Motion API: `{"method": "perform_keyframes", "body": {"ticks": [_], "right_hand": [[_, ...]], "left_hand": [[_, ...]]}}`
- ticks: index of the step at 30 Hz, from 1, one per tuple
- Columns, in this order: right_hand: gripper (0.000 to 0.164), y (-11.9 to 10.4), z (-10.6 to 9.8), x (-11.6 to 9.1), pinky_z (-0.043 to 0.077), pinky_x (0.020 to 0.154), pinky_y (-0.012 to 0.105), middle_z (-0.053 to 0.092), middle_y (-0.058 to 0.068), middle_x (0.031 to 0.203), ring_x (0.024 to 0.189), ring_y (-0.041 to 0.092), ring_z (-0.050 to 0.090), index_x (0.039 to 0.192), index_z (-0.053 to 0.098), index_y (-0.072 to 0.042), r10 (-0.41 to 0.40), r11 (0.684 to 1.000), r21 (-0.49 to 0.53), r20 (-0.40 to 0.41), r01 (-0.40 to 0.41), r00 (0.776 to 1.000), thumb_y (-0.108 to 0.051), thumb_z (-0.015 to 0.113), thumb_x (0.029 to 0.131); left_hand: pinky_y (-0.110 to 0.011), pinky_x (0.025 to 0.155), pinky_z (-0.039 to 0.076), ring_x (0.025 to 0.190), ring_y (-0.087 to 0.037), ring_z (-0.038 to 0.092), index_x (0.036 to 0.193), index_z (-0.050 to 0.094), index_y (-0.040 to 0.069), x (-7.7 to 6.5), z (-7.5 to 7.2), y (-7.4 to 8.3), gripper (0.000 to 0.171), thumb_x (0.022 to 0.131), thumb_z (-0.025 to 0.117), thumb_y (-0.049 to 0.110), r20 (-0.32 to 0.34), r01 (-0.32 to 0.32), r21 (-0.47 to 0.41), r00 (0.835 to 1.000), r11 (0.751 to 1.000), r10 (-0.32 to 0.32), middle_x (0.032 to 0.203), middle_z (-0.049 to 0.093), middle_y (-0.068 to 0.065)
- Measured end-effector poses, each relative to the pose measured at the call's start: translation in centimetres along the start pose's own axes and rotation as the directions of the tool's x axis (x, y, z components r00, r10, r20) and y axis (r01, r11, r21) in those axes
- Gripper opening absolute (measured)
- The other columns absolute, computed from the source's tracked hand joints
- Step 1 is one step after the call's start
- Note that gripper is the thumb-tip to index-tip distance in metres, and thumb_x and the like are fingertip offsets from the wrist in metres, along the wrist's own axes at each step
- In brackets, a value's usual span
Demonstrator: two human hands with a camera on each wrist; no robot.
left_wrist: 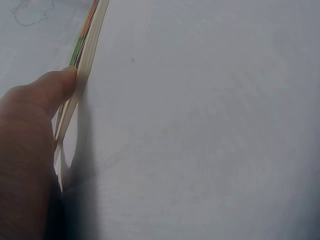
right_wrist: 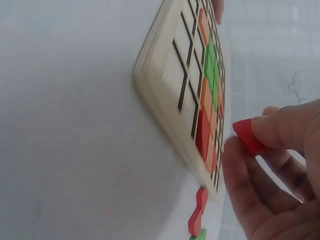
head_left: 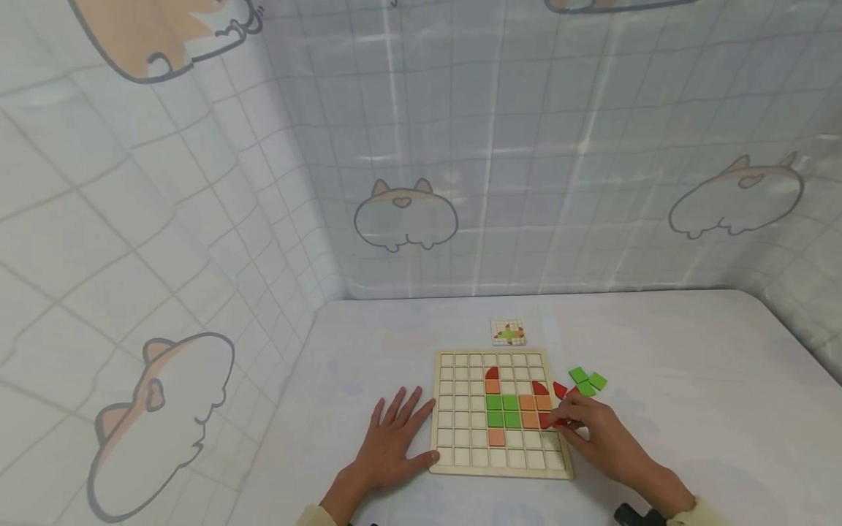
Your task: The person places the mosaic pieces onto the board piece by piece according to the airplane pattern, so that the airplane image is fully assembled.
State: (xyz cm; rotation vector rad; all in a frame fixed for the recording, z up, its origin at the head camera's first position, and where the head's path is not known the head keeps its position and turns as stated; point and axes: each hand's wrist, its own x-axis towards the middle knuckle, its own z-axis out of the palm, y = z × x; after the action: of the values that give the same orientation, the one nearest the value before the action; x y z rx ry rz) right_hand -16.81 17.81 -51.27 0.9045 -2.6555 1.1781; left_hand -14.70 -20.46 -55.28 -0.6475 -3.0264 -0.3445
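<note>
A wooden grid board [head_left: 500, 473] lies flat on the table, with green tiles [head_left: 503, 410], orange tiles [head_left: 528, 403] and red rounded tiles [head_left: 492, 373] set in some squares. With fingers spread and straight, my left hand [head_left: 388, 453] rests at the board's left edge; in the left wrist view its thumb [left_wrist: 55, 90] touches the board's side. Over the right edge, my right hand [head_left: 605, 435] pinches a small red tile [right_wrist: 248, 136] between thumb and fingers, held above the board. Below it, another red tile [right_wrist: 202, 135] sits in a square near that edge.
Loose green tiles [head_left: 579, 375] and red tiles [head_left: 560, 390] lie right of the board, partly behind my right hand. A small pattern card [head_left: 508, 333] lies beyond the board's far edge. Curtains [head_left: 408, 270] printed with animals hang around the table.
</note>
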Motion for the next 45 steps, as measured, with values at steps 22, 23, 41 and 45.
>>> {"method": "perform_keyframes", "body": {"ticks": [22, 23, 41, 45], "right_hand": [[0.021, -2.5, 4.4, 2.0, 0.054, 0.069, 0.024, 0.068, -0.013, 0.088, 0.079, 0.003, 0.062, 0.093, 0.075, -0.016, -0.057, 0.97, 0.243, 0.214, 0.003, 0.975, 0.002, 0.076, 0.083], [0.021, -2.6, 4.7, 2.1, 0.055, 0.069, 0.024, 0.069, -0.013, 0.087, 0.078, 0.003, 0.062, 0.092, 0.074, -0.016, -0.042, 0.97, 0.244, 0.212, -0.011, 0.976, 0.002, 0.076, 0.083], [0.008, -3.6, 6.7, 2.3, 0.049, 0.065, 0.02, 0.059, -0.019, 0.086, 0.076, -0.001, 0.051, 0.085, 0.075, -0.02, -0.078, 0.997, 0.026, 0.157, 0.075, 0.985, -0.015, 0.08, 0.084], [0.008, -3.7, 6.8, 2.2, 0.048, 0.063, 0.017, 0.06, -0.017, 0.085, 0.074, -0.002, 0.052, 0.086, 0.074, -0.018, -0.128, 0.992, 0.021, 0.147, 0.126, 0.981, -0.014, 0.08, 0.083]], "left_hand": [[-0.063, 0.111, 0.009, 0.149, -0.031, 0.009, 0.157, 0.027, 0.029, 0.0, -0.2, 0.1, 0.08, 0.091, 0.038, 0.073, 0.003, -0.001, -0.001, 1.0, 1.0, 0.001, 0.163, 0.017, -0.002], [-0.063, 0.111, 0.009, 0.149, -0.031, 0.009, 0.157, 0.027, 0.029, 0.0, -0.3, 0.1, 0.08, 0.091, 0.038, 0.074, 0.006, 0.001, -0.006, 1.0, 1.0, -0.001, 0.163, 0.017, -0.002], [-0.062, 0.112, 0.006, 0.149, -0.029, 0.006, 0.157, 0.025, 0.03, 0.0, -0.2, 0.1, 0.082, 0.091, 0.037, 0.075, 0.026, 0.008, -0.03, 1.0, 1.0, -0.007, 0.163, 0.015, 0.0], [-0.062, 0.112, 0.006, 0.149, -0.029, 0.005, 0.157, 0.024, 0.031, 0.1, -0.1, 0.0, 0.082, 0.09, 0.036, 0.076, 0.034, 0.014, -0.021, 0.999, 1.0, -0.014, 0.164, 0.014, 0.001]]}}
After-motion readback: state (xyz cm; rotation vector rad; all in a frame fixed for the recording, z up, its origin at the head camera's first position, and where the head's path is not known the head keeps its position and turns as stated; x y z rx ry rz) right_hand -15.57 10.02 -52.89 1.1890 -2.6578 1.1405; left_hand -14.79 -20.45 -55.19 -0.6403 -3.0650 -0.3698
